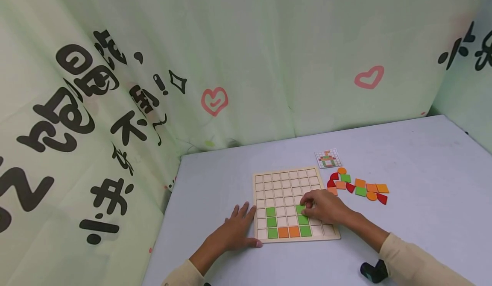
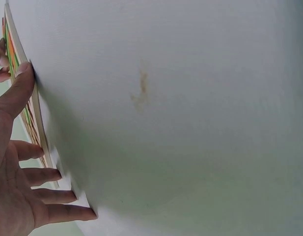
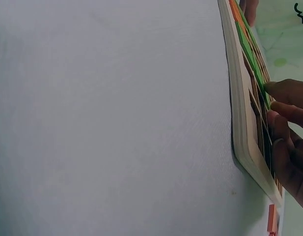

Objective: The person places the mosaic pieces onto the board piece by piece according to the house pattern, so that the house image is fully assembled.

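A wooden grid board [image 1: 285, 175] lies on the table. Green square tiles [image 1: 272, 222] fill several cells of a left column, and two orange square tiles [image 1: 288, 232] lie in the bottom row. My right hand [image 1: 326, 205] is over the board's right side, thumb and forefinger pinching a green square tile [image 1: 300, 209] at the top of the right green column. In the right wrist view the fingertips [image 3: 271, 88] meet at the board's surface. My left hand [image 1: 239, 229] rests spread at the board's left edge, its thumb [image 2: 24, 78] touching the near edge.
Loose red, orange and green pieces [image 1: 360, 191] lie scattered right of the board. A small pattern card [image 1: 328, 158] is behind its far right corner. A black object [image 1: 373, 272] sits beside the right sleeve. Printed curtains [image 1: 253, 63] stand behind the table [image 1: 415, 157].
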### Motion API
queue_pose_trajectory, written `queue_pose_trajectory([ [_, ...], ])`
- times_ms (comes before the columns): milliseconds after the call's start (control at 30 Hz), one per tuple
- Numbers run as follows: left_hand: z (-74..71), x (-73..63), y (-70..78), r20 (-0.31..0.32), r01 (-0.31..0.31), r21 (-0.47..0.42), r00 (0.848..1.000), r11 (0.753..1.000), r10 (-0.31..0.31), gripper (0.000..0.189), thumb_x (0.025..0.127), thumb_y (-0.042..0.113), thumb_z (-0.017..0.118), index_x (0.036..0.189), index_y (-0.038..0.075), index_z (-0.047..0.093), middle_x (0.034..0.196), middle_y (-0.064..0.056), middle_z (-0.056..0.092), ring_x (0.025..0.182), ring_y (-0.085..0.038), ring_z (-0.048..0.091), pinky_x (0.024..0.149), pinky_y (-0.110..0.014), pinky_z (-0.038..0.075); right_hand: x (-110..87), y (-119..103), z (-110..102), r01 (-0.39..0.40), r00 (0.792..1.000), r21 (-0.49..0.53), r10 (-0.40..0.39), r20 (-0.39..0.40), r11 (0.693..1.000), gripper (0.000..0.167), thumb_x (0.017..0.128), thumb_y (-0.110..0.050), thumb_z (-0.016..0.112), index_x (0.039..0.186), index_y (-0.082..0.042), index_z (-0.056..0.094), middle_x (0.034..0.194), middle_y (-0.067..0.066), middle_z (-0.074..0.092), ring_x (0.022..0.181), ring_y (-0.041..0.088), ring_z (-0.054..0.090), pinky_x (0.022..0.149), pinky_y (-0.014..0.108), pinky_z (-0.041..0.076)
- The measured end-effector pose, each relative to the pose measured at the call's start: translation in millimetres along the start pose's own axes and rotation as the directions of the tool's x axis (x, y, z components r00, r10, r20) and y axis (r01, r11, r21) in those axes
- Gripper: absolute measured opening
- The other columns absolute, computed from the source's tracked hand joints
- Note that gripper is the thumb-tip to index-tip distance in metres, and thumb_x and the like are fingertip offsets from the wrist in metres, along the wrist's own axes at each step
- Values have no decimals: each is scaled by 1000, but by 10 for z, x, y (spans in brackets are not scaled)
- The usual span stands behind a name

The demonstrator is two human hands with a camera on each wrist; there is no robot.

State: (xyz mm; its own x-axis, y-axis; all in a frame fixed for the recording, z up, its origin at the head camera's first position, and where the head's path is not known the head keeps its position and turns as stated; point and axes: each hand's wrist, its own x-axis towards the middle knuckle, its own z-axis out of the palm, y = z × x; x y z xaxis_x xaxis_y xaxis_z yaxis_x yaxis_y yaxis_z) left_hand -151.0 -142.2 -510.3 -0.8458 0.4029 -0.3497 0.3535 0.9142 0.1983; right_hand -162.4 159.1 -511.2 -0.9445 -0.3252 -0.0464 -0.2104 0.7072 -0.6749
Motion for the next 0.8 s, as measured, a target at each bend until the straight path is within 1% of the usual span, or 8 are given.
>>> queue_pose_trajectory([
  [267,-3,-2,-2,-4,-6,11,1000,1000,6,106,75,64,78,159,19,30,166,-12,26,150,-45,27,101,-68,43,2,-6,14,-20,1000,6,20,-3,1000,18,83,-17,82,99,-12,74,75,-8,57,72,10,51,60,21,43],
  [567,-29,-25,17,-10,-11,16,1000,1000,11,106,75,64,78,158,19,31,165,-13,27,149,-44,28,101,-67,43,-5,-15,11,-13,1000,2,13,-10,1000,19,83,-18,82,99,-12,74,74,-8,57,71,10,51,60,22,43],
  [800,-45,-27,20,-3,-10,8,1000,1000,10,106,76,63,78,159,18,30,165,-13,26,150,-45,27,102,-68,42,-1,0,1,-13,1000,18,13,-3,1000,23,83,-18,82,103,-10,74,74,-8,58,71,10,52,61,21,44],
])
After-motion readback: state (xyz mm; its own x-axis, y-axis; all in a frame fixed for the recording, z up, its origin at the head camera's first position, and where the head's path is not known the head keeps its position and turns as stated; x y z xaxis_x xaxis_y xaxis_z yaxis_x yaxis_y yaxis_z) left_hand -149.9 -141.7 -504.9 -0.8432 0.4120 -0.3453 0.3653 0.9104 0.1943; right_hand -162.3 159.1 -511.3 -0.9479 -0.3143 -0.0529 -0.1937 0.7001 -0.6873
